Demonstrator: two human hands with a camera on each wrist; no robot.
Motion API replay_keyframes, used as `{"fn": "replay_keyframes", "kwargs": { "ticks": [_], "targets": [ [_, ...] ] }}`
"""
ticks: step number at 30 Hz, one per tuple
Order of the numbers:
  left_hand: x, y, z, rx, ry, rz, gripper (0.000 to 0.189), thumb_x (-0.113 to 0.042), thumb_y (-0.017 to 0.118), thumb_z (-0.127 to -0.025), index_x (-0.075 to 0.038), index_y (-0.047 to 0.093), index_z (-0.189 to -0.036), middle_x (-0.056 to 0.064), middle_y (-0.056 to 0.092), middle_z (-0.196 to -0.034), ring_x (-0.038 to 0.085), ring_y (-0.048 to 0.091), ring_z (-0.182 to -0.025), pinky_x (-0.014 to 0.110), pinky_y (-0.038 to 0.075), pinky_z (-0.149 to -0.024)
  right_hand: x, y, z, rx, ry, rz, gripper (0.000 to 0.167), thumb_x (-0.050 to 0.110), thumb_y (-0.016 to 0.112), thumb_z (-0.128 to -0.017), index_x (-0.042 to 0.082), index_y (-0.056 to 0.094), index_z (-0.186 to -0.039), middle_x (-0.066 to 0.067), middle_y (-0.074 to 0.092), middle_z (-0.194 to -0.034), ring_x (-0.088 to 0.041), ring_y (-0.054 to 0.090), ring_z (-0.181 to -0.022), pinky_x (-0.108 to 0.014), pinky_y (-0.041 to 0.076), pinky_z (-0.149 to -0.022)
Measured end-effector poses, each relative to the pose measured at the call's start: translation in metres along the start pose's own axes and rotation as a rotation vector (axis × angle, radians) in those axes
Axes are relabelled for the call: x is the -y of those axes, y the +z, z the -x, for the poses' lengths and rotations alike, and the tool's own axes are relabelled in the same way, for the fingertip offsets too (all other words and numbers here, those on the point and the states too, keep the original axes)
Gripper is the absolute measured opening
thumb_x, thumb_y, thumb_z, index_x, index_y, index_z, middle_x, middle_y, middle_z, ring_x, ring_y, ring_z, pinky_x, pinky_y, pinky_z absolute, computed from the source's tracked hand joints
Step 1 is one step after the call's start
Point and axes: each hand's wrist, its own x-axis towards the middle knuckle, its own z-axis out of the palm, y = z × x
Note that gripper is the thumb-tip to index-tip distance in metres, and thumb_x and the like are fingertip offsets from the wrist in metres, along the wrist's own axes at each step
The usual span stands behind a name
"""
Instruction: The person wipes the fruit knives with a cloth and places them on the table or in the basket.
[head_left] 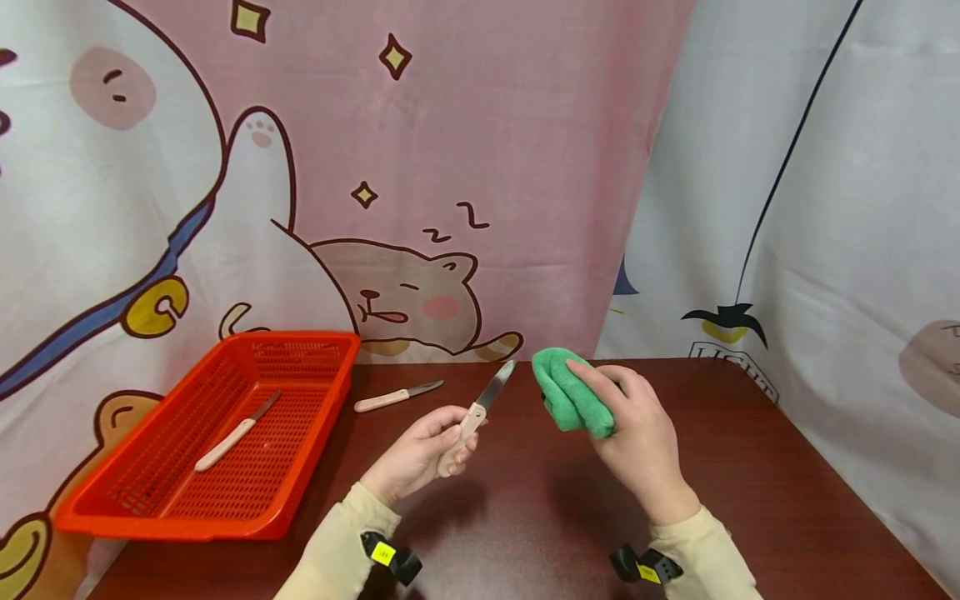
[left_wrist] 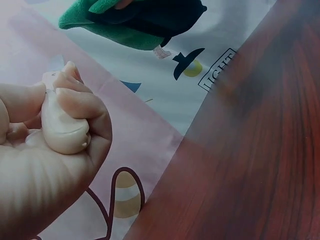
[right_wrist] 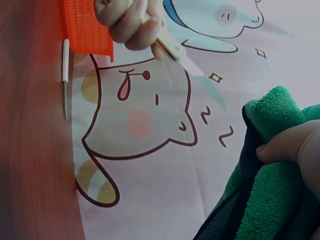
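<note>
In the head view my left hand point(head_left: 420, 454) grips a small knife point(head_left: 471, 425) by its pale handle, the blade pointing up and to the right. The left wrist view shows the fingers curled round that handle point(left_wrist: 62, 125). My right hand point(head_left: 637, 433) holds a folded green cloth point(head_left: 573, 396), raised to the right of the blade and apart from it. Seen from the right wrist, the thumb presses into the cloth point(right_wrist: 275, 200), which has a dark side. Another knife point(head_left: 397, 396) with a pale handle lies on the table behind my left hand.
An orange-red plastic basket point(head_left: 300, 492) stands on the left of the dark brown table point(head_left: 750, 467). One pale-handled knife point(head_left: 236, 433) lies inside it. Behind the table hangs a curtain point(head_left: 510, 167) printed with cartoon animals.
</note>
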Motion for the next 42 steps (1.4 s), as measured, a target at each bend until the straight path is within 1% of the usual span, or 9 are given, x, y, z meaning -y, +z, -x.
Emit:
{"fn": "replay_keyframes", "kwargs": {
  "ticks": [5, 12, 16, 19, 22, 25, 31, 36, 42],
  "targets": [
    [-0.001, 0.0, -0.001, -0.006, 0.003, -0.001, 0.031, 0.003, 0.032, -0.105, -0.001, 0.053, -0.127, 0.004, 0.059, -0.097, 0.01, 0.051, -0.076, 0.021, 0.047, -0.066, 0.007, 0.004, 0.002, 0.01, -0.016, -0.011, 0.081, -0.016, 0.073, -0.061, 0.025, 0.065, -0.13, -0.008, 0.061, -0.111, -0.03, 0.057, -0.103, -0.048, 0.052, -0.068],
    [-0.001, 0.0, -0.003, -0.014, 0.011, 0.012, 0.029, 0.002, 0.032, -0.105, 0.006, 0.048, -0.128, 0.004, 0.058, -0.096, 0.01, 0.051, -0.076, 0.02, 0.047, -0.066, 0.018, 0.013, 0.005, 0.058, -0.061, -0.032, 0.081, -0.012, 0.077, -0.062, 0.026, 0.063, -0.132, -0.009, 0.06, -0.112, -0.029, 0.057, -0.103, -0.046, 0.054, -0.067],
    [0.001, 0.002, -0.003, -0.019, 0.006, 0.016, 0.028, 0.001, 0.033, -0.105, 0.001, 0.05, -0.127, 0.002, 0.059, -0.097, 0.009, 0.051, -0.076, 0.02, 0.046, -0.065, 0.025, 0.02, 0.007, 0.081, -0.097, -0.039, 0.081, -0.009, 0.079, -0.062, 0.027, 0.063, -0.133, -0.008, 0.06, -0.112, -0.028, 0.058, -0.102, -0.044, 0.054, -0.064],
    [0.004, 0.002, -0.003, -0.006, 0.011, 0.017, 0.03, 0.001, 0.031, -0.105, -0.004, 0.052, -0.126, 0.002, 0.059, -0.097, 0.009, 0.051, -0.076, 0.02, 0.045, -0.065, 0.03, 0.025, 0.008, 0.092, -0.121, -0.049, 0.081, -0.008, 0.079, -0.062, 0.027, 0.062, -0.133, -0.008, 0.059, -0.112, -0.027, 0.059, -0.101, -0.042, 0.055, -0.064],
    [0.006, 0.003, -0.003, 0.007, 0.024, 0.018, 0.032, 0.003, 0.029, -0.105, -0.006, 0.053, -0.124, 0.002, 0.059, -0.098, 0.009, 0.05, -0.075, 0.02, 0.044, -0.064, 0.034, 0.029, 0.01, 0.104, -0.132, -0.069, 0.079, -0.008, 0.078, -0.064, 0.027, 0.063, -0.133, -0.008, 0.06, -0.111, -0.027, 0.059, -0.1, -0.042, 0.054, -0.064],
    [0.006, 0.004, -0.004, 0.008, 0.026, 0.015, 0.03, 0.002, 0.029, -0.105, -0.007, 0.053, -0.123, 0.002, 0.059, -0.097, 0.009, 0.05, -0.075, 0.02, 0.043, -0.063, 0.036, 0.033, 0.011, 0.112, -0.135, -0.079, 0.077, -0.008, 0.076, -0.065, 0.027, 0.063, -0.133, -0.007, 0.061, -0.111, -0.026, 0.06, -0.1, -0.041, 0.054, -0.064],
    [0.005, 0.011, -0.003, 0.002, 0.001, 0.009, 0.027, -0.001, 0.033, -0.106, -0.01, 0.054, -0.121, 0.002, 0.058, -0.095, 0.009, 0.051, -0.075, 0.019, 0.043, -0.063, 0.035, 0.036, 0.011, 0.116, -0.14, -0.059, 0.075, -0.008, 0.076, -0.066, 0.027, 0.064, -0.132, -0.006, 0.061, -0.11, -0.025, 0.06, -0.099, -0.039, 0.054, -0.062],
    [0.005, 0.014, -0.003, 0.005, 0.01, 0.0, 0.027, 0.0, 0.032, -0.106, -0.008, 0.053, -0.121, 0.002, 0.057, -0.095, 0.009, 0.05, -0.074, 0.019, 0.042, -0.063, 0.033, 0.036, 0.011, 0.13, -0.123, -0.05, 0.076, -0.008, 0.077, -0.066, 0.027, 0.063, -0.132, -0.007, 0.06, -0.11, -0.026, 0.059, -0.099, -0.038, 0.054, -0.061],
    [0.004, 0.016, -0.002, 0.005, 0.009, -0.003, 0.025, 0.0, 0.034, -0.105, -0.005, 0.052, -0.122, 0.002, 0.057, -0.095, 0.009, 0.05, -0.075, 0.019, 0.042, -0.062, 0.026, 0.035, 0.008, 0.111, -0.1, -0.028, 0.079, -0.008, 0.079, -0.064, 0.028, 0.062, -0.133, -0.008, 0.059, -0.109, -0.027, 0.059, -0.099, -0.038, 0.054, -0.06]
  ]
}}
